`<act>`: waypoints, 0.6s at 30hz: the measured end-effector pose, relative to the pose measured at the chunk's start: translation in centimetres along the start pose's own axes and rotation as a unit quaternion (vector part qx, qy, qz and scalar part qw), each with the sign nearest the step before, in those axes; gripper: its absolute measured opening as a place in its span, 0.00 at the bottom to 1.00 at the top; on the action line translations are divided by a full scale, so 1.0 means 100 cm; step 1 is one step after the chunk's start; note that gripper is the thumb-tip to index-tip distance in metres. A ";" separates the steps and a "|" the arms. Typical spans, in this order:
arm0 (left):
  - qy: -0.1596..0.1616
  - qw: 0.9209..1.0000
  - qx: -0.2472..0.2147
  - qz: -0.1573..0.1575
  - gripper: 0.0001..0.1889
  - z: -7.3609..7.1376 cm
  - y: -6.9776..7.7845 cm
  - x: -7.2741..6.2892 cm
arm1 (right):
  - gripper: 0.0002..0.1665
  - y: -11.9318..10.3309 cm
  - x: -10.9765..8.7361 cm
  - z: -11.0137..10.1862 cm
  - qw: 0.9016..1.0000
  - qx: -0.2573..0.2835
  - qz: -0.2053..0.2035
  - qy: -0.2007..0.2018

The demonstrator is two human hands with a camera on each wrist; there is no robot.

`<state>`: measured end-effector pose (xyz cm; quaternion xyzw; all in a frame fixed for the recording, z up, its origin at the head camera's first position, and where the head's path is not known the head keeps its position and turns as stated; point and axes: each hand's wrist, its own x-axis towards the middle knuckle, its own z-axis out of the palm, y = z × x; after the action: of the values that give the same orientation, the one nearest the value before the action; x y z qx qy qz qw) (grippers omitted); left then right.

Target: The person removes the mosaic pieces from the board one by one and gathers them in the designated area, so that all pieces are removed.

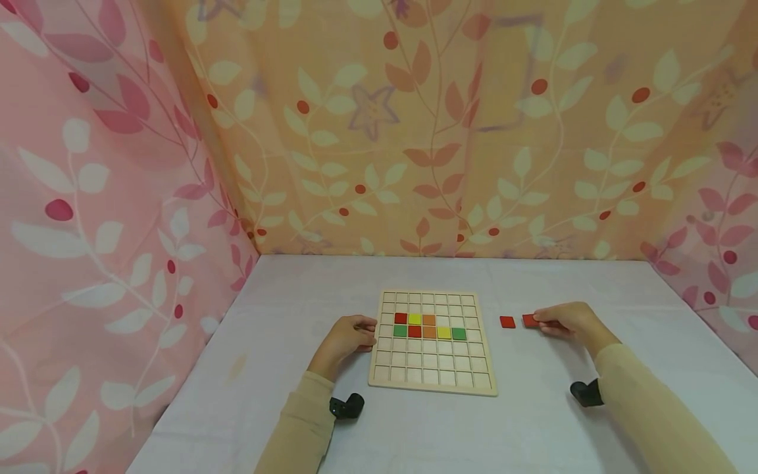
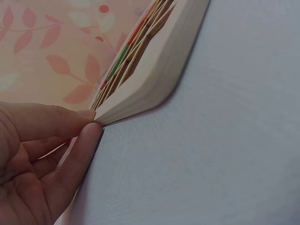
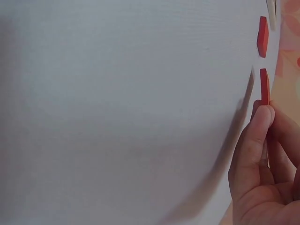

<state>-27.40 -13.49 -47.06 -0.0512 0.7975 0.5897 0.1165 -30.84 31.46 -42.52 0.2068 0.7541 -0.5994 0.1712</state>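
A square wooden grid board point(image 1: 435, 391) lies flat on the table. Two neighbouring rows of it hold red, yellow, orange and green square tiles, among them an orange tile point(image 1: 429, 320). My left hand point(image 1: 345, 339) is at the board's left side; in the left wrist view its thumb and a finger point(image 2: 86, 140) pinch the rim. To the right of the board, my right hand point(image 1: 568, 319) pinches a red tile point(image 3: 265, 86) by one edge, low over the table. A second red tile point(image 1: 507, 322) lies between that hand and the board.
The table point(image 1: 414, 434) has a white cloth. Leaf-patterned curtains point(image 1: 367, 164) stand along its back and both sides. A black wrist camera point(image 1: 348, 406) juts from the left sleeve, and another black camera point(image 1: 586, 393) from the right sleeve.
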 end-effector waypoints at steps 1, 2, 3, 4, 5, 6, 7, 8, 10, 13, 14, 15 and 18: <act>0.000 1.000 0.000 0.001 0.22 0.000 0.000 0.000 | 0.03 0.001 0.002 0.000 1.000 -0.002 0.004 0.005; 0.000 1.000 0.000 -0.001 0.22 0.000 0.000 0.000 | 0.05 0.001 0.003 0.001 1.000 -0.003 0.012 0.015; 0.000 1.000 0.000 -0.001 0.22 0.000 -0.001 0.000 | 0.06 0.002 0.004 0.001 1.000 -0.005 0.017 0.023; 0.000 1.000 0.001 0.001 0.22 0.000 -0.001 0.000 | 0.07 0.002 0.006 0.002 0.999 -0.006 0.023 0.033; 0.000 1.000 0.001 0.001 0.22 0.000 0.000 -0.001 | 0.07 0.003 0.007 0.002 0.999 -0.008 0.023 0.034; 0.000 1.000 0.001 0.001 0.22 0.000 0.000 0.000 | 0.08 0.003 0.008 0.002 0.999 -0.009 0.023 0.038; 0.000 1.000 0.001 0.001 0.22 0.000 0.000 0.000 | 0.08 0.003 0.010 0.003 0.999 -0.010 0.021 0.039; 0.000 1.000 0.002 0.001 0.22 0.000 0.000 0.000 | 0.08 0.004 0.010 0.003 0.999 -0.011 0.019 0.042; 0.000 1.000 0.001 0.001 0.22 0.000 0.001 0.000 | 0.07 0.004 0.011 0.003 0.999 -0.014 0.006 0.037; -0.001 1.000 0.000 0.001 0.22 0.000 0.001 -0.001 | 0.08 0.004 0.011 0.003 0.999 -0.017 -0.003 0.031; -0.001 1.000 0.000 0.002 0.22 0.000 0.002 -0.001 | 0.08 0.003 0.010 0.003 0.999 -0.019 -0.003 0.031; 0.000 1.000 0.001 0.002 0.22 0.000 0.002 -0.001 | 0.09 0.003 0.010 0.003 0.999 -0.020 -0.003 0.028; 0.000 1.000 0.001 0.002 0.22 0.000 0.002 -0.002 | 0.12 0.001 0.007 0.004 0.999 -0.027 -0.003 0.022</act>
<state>-27.30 -13.42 -46.82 -0.0491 0.7983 0.5891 0.1153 -31.37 31.19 -43.06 0.2134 0.7741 -0.5746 0.1584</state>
